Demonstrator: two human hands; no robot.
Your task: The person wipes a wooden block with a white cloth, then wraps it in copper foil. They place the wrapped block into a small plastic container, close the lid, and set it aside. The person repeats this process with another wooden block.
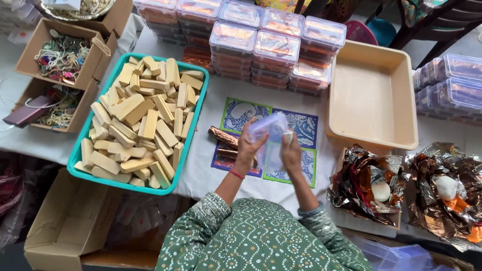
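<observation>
Both hands hold a clear plastic box above the printed mats, and it seems the box is being opened or closed.

The left hand (247, 145) is closed around the upper left part of the clear plastic box (270, 131), and the right hand (291, 150) grips its lower right side; the box is lifted over the blue and green mats (301, 125) on the bench (211, 165), not resting on them. Just beside the left hand lie two bars wrapped in copper foil (224, 137). To the left stands a teal tray (193, 135) full of unwrapped pale bars (140, 125); behind are stacks of filled lidded boxes (271, 47), to the right an empty beige tray (371, 95). In my judgement the packing step is in hand: the next move needs the box steady and open wide, then one wrapped bar picked up with a free hand.
</observation>
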